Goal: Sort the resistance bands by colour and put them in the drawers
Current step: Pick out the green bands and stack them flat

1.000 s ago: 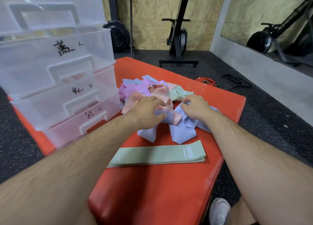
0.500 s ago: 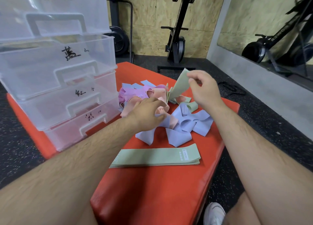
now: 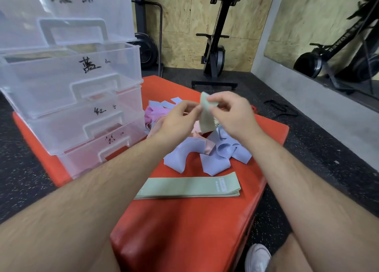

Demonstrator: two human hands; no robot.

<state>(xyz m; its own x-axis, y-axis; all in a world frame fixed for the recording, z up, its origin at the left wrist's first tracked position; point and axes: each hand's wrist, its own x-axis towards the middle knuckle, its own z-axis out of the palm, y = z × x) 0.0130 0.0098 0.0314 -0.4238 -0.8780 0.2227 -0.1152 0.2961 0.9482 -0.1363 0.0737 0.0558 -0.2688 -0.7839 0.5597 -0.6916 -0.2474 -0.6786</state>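
Left hand [image 3: 180, 121] and right hand [image 3: 232, 116] both pinch one green band [image 3: 206, 119], which hangs between them above the mixed pile [image 3: 215, 154]. Flat green bands [image 3: 190, 186] lie nearer on the table [image 3: 184, 230]; drawers [image 3: 71, 83] stand left.

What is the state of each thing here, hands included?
Left hand: pinches held green band.
Right hand: pinches same band.
Held green band: hangs above mixed pile.
Mixed pile: tangled, unsorted.
Green stack: flat on mat.
Drawers: stacked on mat.
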